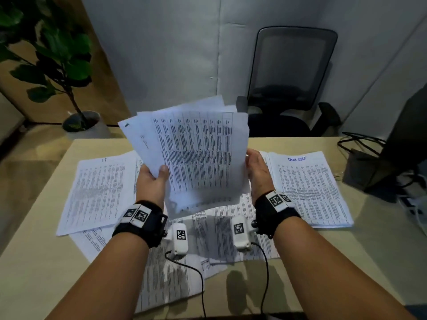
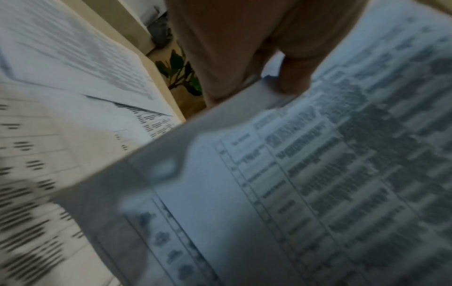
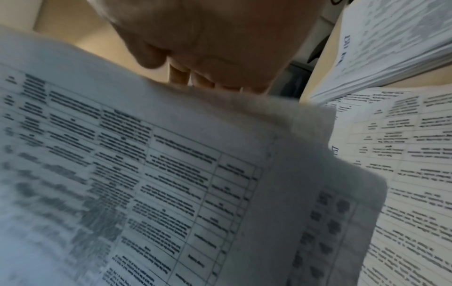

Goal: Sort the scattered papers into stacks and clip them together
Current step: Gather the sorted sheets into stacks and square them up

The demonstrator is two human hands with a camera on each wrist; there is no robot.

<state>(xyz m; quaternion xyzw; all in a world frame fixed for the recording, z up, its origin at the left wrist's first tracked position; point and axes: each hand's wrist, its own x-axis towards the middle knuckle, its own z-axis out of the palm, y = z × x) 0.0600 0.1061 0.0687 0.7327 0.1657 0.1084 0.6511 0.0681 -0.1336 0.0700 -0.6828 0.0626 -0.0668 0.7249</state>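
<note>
- I see both hands holding a loose bundle of papers (image 1: 196,153) raised off the desk (image 1: 34,262), in the centre of the head view.
- My left hand (image 1: 151,183) grasps the bundle's left edge, thumb pressed on the front sheet, the other fingers behind the paper.
- My right hand (image 1: 257,169) is against the bundle's right edge; its fingers are hidden behind the sheets, so I cannot tell how they lie. The right wrist view shows only blurred fingertips (image 3: 181,75) at the paper's edge.
- The sheets in the bundle are fanned and uneven at the top.
- A thick stack (image 1: 312,188) with blue handwriting lies at the right of the frame.
- A thinner stack (image 1: 97,190) lies at the left.
- More loose sheets (image 1: 175,285) are spread beneath my wrists, lower centre.
- An office chair (image 1: 288,84) stands behind the desk, upper right; a potted plant (image 1: 57,61) upper left.
</note>
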